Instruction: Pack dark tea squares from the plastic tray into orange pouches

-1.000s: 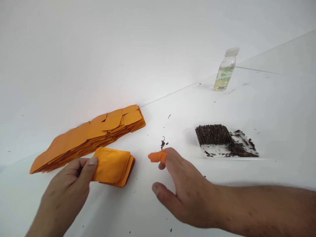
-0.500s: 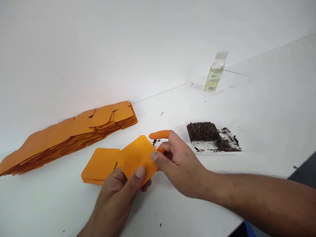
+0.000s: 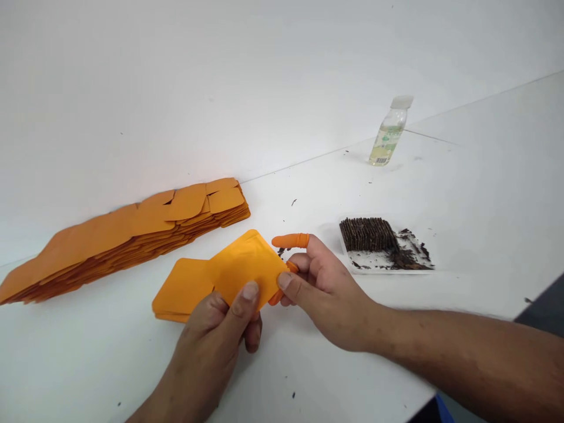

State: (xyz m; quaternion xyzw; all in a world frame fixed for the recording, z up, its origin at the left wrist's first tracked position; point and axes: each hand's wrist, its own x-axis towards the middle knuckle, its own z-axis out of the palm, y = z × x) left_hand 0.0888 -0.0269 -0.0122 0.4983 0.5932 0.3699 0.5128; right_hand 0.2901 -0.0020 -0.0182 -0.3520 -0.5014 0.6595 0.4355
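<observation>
My left hand [image 3: 222,338] is closed around an orange paper envelope [image 3: 242,258], its thumb lying flat across the front. At the envelope's right edge, my right hand [image 3: 319,282] pinches the paper between thumb and fingers. The right index finger, in an orange finger cot [image 3: 291,240], stretches out above the edge; more orange covering shows on other fingertips of that hand. Just behind and left of the held envelope is a short stack of orange envelopes [image 3: 183,288], partly hidden by the left hand and the held piece.
A long, overlapping row of orange envelopes [image 3: 127,235] lies at the back left along the wall. To the right, a clear shallow tray [image 3: 365,271] holds thin dark brown strips [image 3: 368,235] and crumbs [image 3: 408,255]. Behind it stands a bottle [image 3: 388,138] of pale yellow liquid. Dark flecks dot the white table.
The view has shifted slightly. The held envelope has tilted and now shows a little more of its width, while both hands keep hold of it. More right fingertips show beneath its edge.
</observation>
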